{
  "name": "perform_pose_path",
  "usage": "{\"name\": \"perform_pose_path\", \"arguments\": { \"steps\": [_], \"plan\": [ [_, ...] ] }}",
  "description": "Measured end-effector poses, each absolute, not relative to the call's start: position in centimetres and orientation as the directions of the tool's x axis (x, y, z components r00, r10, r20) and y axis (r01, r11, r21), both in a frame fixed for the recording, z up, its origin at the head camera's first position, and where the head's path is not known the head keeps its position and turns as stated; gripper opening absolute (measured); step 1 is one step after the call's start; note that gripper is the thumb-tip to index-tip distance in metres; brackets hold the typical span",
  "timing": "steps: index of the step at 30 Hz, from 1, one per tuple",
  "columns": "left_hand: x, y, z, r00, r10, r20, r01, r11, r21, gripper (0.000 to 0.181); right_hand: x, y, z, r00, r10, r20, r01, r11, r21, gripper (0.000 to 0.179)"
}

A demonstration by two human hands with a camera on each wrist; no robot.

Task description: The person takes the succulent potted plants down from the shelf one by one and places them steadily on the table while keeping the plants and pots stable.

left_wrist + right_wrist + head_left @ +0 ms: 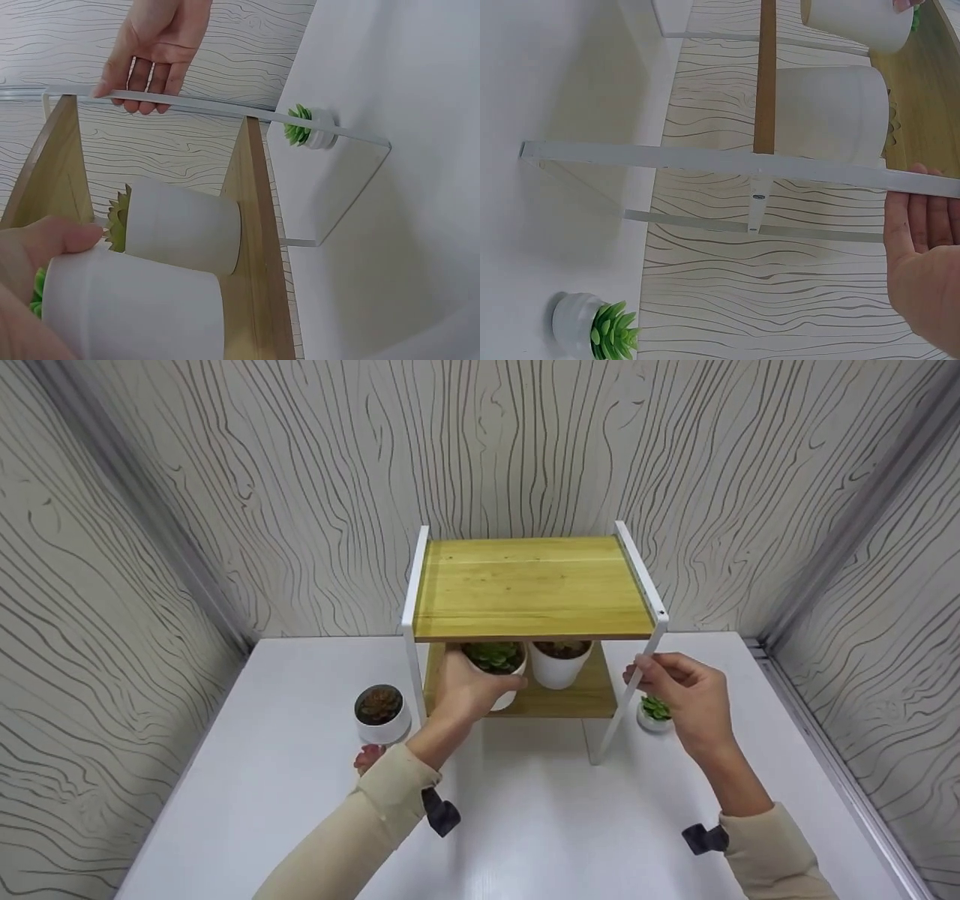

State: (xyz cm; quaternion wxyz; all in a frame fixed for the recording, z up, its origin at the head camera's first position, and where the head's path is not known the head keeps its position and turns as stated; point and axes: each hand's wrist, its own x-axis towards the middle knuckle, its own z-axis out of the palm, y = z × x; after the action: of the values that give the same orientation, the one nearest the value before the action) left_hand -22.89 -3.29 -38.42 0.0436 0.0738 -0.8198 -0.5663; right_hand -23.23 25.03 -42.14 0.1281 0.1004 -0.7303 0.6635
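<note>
My left hand (466,688) holds a white pot (142,304) with a green succulent (495,656), its thumb over the near rim. This pot is between the two boards of a small wood shelf (532,585) with a white frame. A second white potted succulent (556,671) stands on the lower board (559,705), to the right of the held one. On the shelf's right side, my right hand (694,701) grips the front white leg (705,159) between thumb and fingers. In the head view the left fingers are partly hidden behind the pot.
Left of the shelf a white pot with a brownish succulent (382,724) stands on the white table (247,780). A pink-red succulent (369,757) shows partly behind my left sleeve. A small green succulent (655,717) stands right of the shelf. Wood-patterned panels (525,450) surround the table.
</note>
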Motion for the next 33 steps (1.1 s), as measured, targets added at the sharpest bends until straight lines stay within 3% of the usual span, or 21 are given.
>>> {"name": "perform_pose_path", "arguments": {
  "steps": [23,33],
  "plan": [
    [-20.5,-3.4,-38.5,-0.997,-0.076,0.012,-0.022,0.437,0.899,0.094,-23.1,25.3,-42.1,-0.935,-0.018,0.355,-0.356,0.059,-0.933,0.027],
    [-18.8,-4.0,-38.6,-1.000,-0.023,0.011,0.000,0.442,0.897,0.094,-23.1,25.1,-42.2,-0.950,0.025,0.311,-0.308,0.087,-0.947,0.028]
  ]
}}
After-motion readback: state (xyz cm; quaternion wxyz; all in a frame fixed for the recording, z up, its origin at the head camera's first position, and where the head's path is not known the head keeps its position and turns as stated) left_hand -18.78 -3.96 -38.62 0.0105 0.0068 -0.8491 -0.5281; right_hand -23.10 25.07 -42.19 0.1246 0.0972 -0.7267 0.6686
